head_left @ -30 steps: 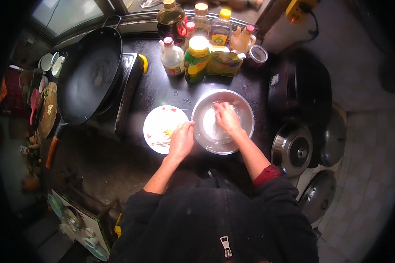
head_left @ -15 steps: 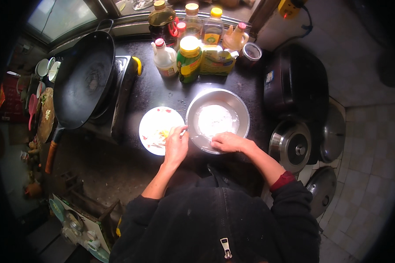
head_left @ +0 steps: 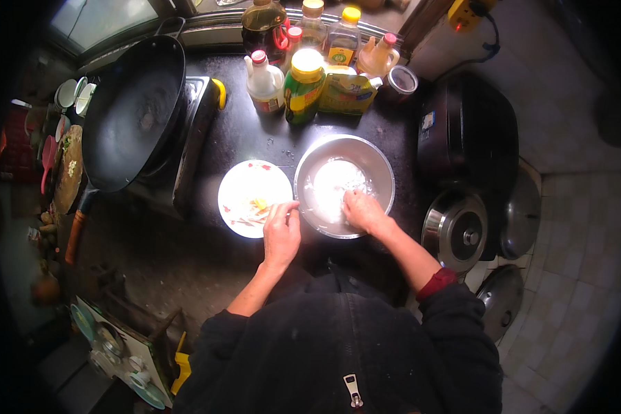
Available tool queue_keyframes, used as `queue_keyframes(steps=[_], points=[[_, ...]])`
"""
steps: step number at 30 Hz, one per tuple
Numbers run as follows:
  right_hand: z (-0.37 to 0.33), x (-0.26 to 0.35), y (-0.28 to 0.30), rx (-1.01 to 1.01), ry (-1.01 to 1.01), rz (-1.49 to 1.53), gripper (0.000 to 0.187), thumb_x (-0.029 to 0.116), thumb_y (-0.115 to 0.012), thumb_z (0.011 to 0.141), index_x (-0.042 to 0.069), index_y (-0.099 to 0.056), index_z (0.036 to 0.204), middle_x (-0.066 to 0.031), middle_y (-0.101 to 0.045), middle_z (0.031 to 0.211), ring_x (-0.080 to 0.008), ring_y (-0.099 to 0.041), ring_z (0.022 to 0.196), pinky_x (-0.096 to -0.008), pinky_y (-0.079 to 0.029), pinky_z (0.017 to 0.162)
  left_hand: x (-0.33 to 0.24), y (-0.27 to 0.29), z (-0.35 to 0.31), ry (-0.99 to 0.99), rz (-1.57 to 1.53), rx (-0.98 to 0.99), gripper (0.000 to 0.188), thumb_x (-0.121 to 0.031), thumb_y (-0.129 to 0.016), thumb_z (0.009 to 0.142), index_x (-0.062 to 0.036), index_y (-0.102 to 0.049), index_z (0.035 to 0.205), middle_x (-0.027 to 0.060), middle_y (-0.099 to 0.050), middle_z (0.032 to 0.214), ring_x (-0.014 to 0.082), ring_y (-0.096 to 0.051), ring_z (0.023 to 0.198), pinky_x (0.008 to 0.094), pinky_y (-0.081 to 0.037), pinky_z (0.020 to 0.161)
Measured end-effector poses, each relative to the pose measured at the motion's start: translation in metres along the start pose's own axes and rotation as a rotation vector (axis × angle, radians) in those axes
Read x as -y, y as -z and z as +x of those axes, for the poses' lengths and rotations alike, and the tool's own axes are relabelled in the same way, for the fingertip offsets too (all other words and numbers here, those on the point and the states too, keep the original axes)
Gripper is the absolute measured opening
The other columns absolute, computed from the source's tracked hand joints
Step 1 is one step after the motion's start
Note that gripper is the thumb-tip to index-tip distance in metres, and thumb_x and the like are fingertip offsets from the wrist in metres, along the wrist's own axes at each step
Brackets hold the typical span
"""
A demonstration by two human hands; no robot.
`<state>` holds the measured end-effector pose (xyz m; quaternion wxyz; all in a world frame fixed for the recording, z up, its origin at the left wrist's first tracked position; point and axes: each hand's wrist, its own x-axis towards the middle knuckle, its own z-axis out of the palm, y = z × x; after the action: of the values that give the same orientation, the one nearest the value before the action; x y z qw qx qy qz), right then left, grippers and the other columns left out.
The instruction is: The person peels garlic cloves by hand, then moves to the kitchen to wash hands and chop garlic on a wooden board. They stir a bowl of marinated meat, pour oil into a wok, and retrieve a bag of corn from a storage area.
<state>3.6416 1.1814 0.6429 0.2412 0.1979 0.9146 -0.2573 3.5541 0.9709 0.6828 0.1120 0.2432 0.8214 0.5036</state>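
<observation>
My left hand (head_left: pixel 281 237) hovers at the right rim of a white plate (head_left: pixel 232 181), its fingers loosely bent and a little apart, with nothing visible in them. On the plate lie thin pale strips and a small yellow-orange piece (head_left: pixel 259 204); red marks show near its edge. Inside a round metal basin (head_left: pixel 386 164), my right hand (head_left: pixel 366 211) has its fingers closed and pointing down. What they hold, if anything, is hidden. The basin seems to contain water with a few pale shreds in it, but strong glare washes out its middle.
A black wok (head_left: pixel 134 117) with a wooden handle sits on a stove at the left. Several bottles, a green jar (head_left: pixel 303 90) and a yellow-green packet (head_left: pixel 348 94) line the back. On the right are a black appliance (head_left: pixel 468 131) and a metal lid (head_left: pixel 454 229).
My right hand has moved from the basin's near side up and right toward its middle. The left hand has shifted slightly right and down, away from the plate's strips.
</observation>
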Motion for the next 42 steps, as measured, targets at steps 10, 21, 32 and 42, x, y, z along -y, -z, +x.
queue_keyframes(steps=[10,21,32,42], points=[[0.026,0.002,0.02,-0.358,0.001,0.254,0.023,0.016,-0.051,0.094,0.0,-0.066,0.103,-0.024,-0.066,0.102,-0.0407,-0.064,0.098,-0.0473,-0.051,0.087,0.023,0.005,-0.012,0.246,-0.111,-0.004,0.016,-0.006,-0.058,0.092,0.0016,-0.065,0.105,0.0144,-0.067,0.097,0.0214,-0.067,0.08,0.0323,-0.053,0.073],[0.047,0.036,-0.012,-0.368,0.15,0.186,0.017,0.018,-0.05,0.096,0.006,-0.05,0.108,-0.0254,-0.054,0.104,-0.0475,-0.06,0.089,-0.0572,-0.047,0.076,0.02,-0.01,-0.018,0.631,-0.481,0.317,0.037,0.0,-0.05,0.093,0.008,-0.046,0.13,0.0161,-0.065,0.096,0.0202,-0.068,0.08,0.0294,-0.056,0.071],[-0.015,0.055,0.006,0.046,0.16,0.436,0.022,0.02,-0.055,0.092,0.0,-0.063,0.098,-0.0219,-0.065,0.091,-0.0356,-0.064,0.087,-0.0412,-0.049,0.08,0.022,0.021,-0.019,0.613,-0.5,0.453,0.041,0.0,-0.05,0.09,0.0059,-0.049,0.131,0.0145,-0.065,0.096,0.0186,-0.068,0.081,0.029,-0.055,0.073],[-0.038,0.057,-0.005,-0.15,0.277,0.501,0.021,0.006,-0.077,0.08,0.001,-0.061,0.093,-0.0029,-0.062,0.081,-0.0116,-0.059,0.078,-0.0296,-0.049,0.071,0.063,0.076,-0.035,0.673,-0.414,0.379,0.034,0.001,-0.052,0.091,0.0082,-0.052,0.124,0.0146,-0.067,0.092,0.0182,-0.068,0.075,0.0283,-0.057,0.068]])
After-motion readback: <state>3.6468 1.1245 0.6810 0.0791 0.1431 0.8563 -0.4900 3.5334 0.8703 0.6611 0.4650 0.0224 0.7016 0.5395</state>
